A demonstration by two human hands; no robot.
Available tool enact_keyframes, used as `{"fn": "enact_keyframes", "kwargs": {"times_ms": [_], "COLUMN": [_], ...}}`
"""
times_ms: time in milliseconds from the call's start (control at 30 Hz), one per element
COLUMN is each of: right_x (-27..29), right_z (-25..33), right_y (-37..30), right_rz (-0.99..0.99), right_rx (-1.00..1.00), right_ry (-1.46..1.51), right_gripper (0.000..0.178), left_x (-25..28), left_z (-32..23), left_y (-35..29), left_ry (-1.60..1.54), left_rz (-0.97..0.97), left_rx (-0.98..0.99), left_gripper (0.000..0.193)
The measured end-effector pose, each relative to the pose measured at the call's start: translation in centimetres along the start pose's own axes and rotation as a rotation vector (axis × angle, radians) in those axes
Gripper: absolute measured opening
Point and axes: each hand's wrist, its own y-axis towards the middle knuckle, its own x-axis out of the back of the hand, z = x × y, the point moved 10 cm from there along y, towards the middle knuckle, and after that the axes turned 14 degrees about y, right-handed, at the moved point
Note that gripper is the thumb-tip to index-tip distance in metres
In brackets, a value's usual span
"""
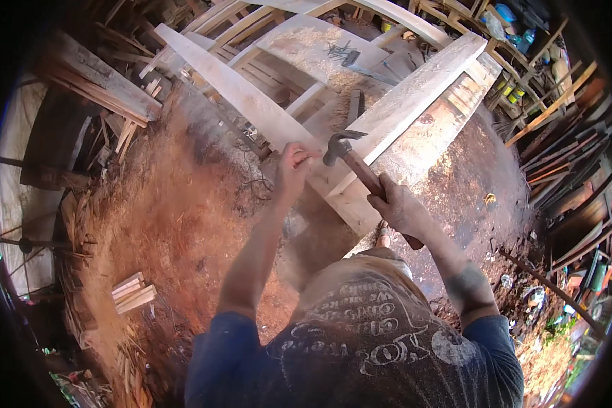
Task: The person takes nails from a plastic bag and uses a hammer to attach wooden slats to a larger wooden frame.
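My right hand (402,209) is wrapped round the wooden handle of a claw hammer (364,171). The hammer's dark metal head hangs over the corner where two pale boards come together. One long board (228,80) runs up to the far left; the other board (421,95) slants to the far right. At the near end of the left board, my left hand (294,166) is closed in a pinch just left of the hammer head. Whatever is between its fingertips is too small to make out.
Beyond the corner, a sawdust-strewn plank (299,41) bears a heap of nails (343,53). A dark narrow block (355,107) lies nearer. Stacked planks (109,88) stand left, offcuts (133,294) lie on the dirt floor, and timber (571,160) leans along the right.
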Motion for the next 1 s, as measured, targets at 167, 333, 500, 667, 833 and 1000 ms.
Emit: {"fn": "enact_keyframes", "kwargs": {"times_ms": [167,333,500,667,833,1000], "right_x": [-0.3,-0.1,0.2,1.0,2.3,3.6], "right_z": [1.0,0.9,1.3,2.7,6.1,9.3], "right_y": [0.6,0.7,0.8,1.4,1.8,2.6], "right_rz": [0.035,0.044,0.074,0.087,0.045,0.033], "right_rx": [-0.065,-0.062,-0.174,-0.155,-0.012,0.083], "right_ry": [-0.022,0.006,0.023,0.035,-0.002,-0.063], "right_gripper": [0.034,0.030,0.032,0.030,0.026,0.026], "left_x": [1.8,3.1,3.4,3.2,2.5,2.8], "left_z": [0.8,0.3,0.5,0.3,-1.5,-1.5], "left_y": [-0.9,-1.2,-1.7,-1.1,-1.1,-1.2], "left_ry": [0.183,0.258,0.409,0.391,0.593,0.610], "left_rz": [-0.078,-0.068,-0.067,-0.118,-0.175,-0.180], "left_rx": [0.013,0.076,0.078,0.040,-0.145,-0.170], "left_gripper": [0.025,0.021,0.023,0.020,0.019,0.019]}}
